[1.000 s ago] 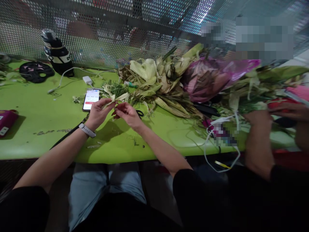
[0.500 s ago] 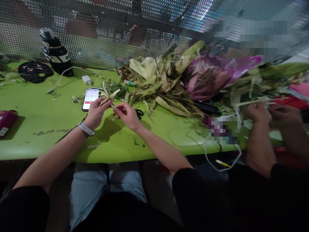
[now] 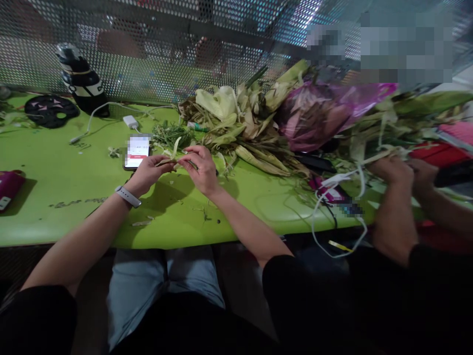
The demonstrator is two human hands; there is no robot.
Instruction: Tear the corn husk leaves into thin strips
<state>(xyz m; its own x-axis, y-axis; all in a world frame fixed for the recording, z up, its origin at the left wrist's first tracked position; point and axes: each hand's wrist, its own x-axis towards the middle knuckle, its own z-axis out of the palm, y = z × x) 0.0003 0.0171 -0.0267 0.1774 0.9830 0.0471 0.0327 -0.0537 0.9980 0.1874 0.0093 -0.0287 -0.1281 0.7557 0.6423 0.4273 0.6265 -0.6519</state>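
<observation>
Pale strips of corn husk (image 3: 176,147) are pinched between my two hands above the green table (image 3: 185,231). My left hand (image 3: 150,171), with a light-banded watch at the wrist, grips the husk from the left, thumb and fingers pressed together. From the right, my right hand (image 3: 201,170) closes thumb and fingertips on the same husk, its knuckles raised. Just behind the left hand lies a phone (image 3: 137,147) with a lit timer screen. Green shreds (image 3: 170,134) lie beyond the hands. The exact hold at the fingertips is partly hidden.
A heap of corn husks (image 3: 221,106) and a pink plastic bag (image 3: 303,118) fill the back right. At left stand a dark bottle (image 3: 83,84) and a black mask (image 3: 51,111); a white charger (image 3: 130,122) lies nearby. Another person's hands (image 3: 393,170) hold husk at the right.
My right hand has shifted slightly up and right, its knuckles now higher. The husk between my hands has changed shape, with one strip standing up where several splayed out.
</observation>
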